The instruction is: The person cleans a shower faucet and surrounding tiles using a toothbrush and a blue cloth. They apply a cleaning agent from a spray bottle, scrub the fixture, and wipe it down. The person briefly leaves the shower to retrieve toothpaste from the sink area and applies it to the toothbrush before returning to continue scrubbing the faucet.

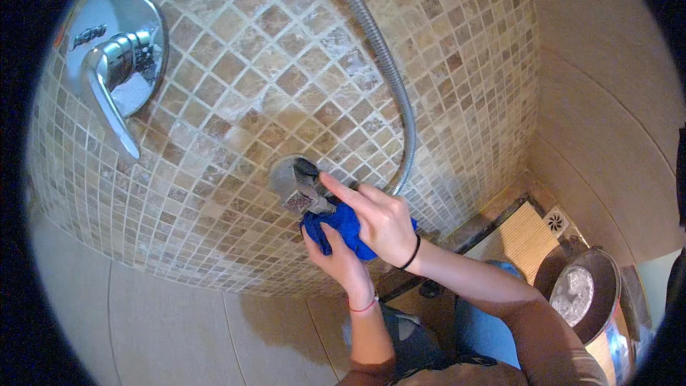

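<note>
A metal wall fitting [305, 193] with a round base stands out from the mosaic-tiled wall in the middle of the view. Below it, my left hand [336, 257] grips a bunched blue cloth [348, 233] that touches the fitting's lower end. My right hand [383, 214] lies over the cloth's right part, its index finger stretched to the dark part at the fitting's upper right. Whether the right hand's folded fingers pinch the cloth is hard to see. A metal shower hose [399, 96] hangs along the wall and passes behind my right hand.
A chrome shower mixer [120, 48] with a lever is on the wall at upper left. At lower right, a bucket [611, 300] of foamy water stands near a floor drain [556, 222] and a ribbed mat [509, 230]. Large plain tiles [171, 321] cover the adjoining surface at lower left.
</note>
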A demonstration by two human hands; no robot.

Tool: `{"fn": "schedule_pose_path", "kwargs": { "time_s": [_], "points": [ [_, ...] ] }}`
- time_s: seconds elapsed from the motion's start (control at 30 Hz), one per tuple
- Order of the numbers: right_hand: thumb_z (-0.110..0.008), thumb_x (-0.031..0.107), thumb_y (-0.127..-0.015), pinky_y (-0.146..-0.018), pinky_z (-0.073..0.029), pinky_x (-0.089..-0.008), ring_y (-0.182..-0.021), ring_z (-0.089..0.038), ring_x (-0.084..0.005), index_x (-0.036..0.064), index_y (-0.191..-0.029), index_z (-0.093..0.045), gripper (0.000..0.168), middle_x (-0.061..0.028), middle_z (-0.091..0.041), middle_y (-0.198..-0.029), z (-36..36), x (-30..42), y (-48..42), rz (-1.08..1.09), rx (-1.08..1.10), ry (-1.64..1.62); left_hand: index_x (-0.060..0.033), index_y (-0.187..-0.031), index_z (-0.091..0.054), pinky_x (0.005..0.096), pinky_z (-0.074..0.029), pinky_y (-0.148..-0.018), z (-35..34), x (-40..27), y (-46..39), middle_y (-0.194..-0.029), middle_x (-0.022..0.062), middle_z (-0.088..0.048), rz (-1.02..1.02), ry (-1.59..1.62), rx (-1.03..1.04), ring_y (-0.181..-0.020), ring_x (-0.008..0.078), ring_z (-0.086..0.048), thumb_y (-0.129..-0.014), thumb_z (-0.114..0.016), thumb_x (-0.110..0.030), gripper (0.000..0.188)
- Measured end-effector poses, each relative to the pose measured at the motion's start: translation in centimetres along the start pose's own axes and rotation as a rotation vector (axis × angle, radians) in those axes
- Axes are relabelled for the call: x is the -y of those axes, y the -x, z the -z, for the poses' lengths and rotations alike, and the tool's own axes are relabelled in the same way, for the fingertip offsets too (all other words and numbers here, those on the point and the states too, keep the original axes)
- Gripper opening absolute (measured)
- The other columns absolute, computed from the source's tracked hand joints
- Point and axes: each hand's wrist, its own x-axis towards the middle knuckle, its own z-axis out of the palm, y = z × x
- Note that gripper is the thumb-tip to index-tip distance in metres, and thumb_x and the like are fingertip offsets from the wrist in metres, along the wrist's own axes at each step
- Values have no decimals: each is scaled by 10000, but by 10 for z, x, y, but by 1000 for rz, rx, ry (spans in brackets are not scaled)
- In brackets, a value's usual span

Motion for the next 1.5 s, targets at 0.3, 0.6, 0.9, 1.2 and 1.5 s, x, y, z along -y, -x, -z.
{"fn": "schedule_pose_path", "kwargs": {
  "time_s": [0.3, 0.6, 0.9, 1.2, 1.5],
  "points": [
    [-560, -61, -704, -509, -441, -364, -524, -517, -263, 202, -1269, -518, 624, -110, -472, -620, -3, 1, -4, 46, 1, 49, 20, -989, -531, 275, -426, -739, 5, -2, -2, -895, 58, -577, -90, -120, 45, -796, 127, -506, -894, -542, -127, 176],
    [-551, -4, -727, -483, -471, -357, -506, -529, -249, 254, -1291, -486, 624, -85, -447, -623, -2, -7, -22, 180, -30, 144, 21, -910, -551, 258, -414, -694, 7, -8, -3, -812, 32, -576, -107, -153, 94, -745, 101, -491, -883, -565, -131, 154],
    [-564, -89, -651, -467, -432, -345, -484, -501, -224, 170, -1244, -544, 647, -81, -421, -599, -2, -13, -23, 299, -37, 239, 24, -872, -532, 255, -400, -654, 1, -6, -3, -768, 12, -546, -111, -104, 65, -706, 91, -465, -890, -556, -124, 151],
    [-555, -29, -668, -485, -469, -348, -515, -526, -231, 240, -1285, -498, 675, -69, -421, -625, -1, -21, -10, 226, 2, 226, 24, -866, -538, 243, -398, -615, 3, 3, -6, -750, 10, -540, -127, -82, 53, -676, 83, -465, -891, -543, -91, 118],
    [-508, -131, -689, -542, -469, -319, -593, -579, -253, 125, -1261, -518, 627, -119, -573, -738, 3, -24, 4, 98, 145, 132, 30, -872, -540, 263, -409, -641, 3, 2, -5, -753, 27, -550, -170, -126, 41, -692, 99, -473, -890, -541, -93, 124]
  ]
}}
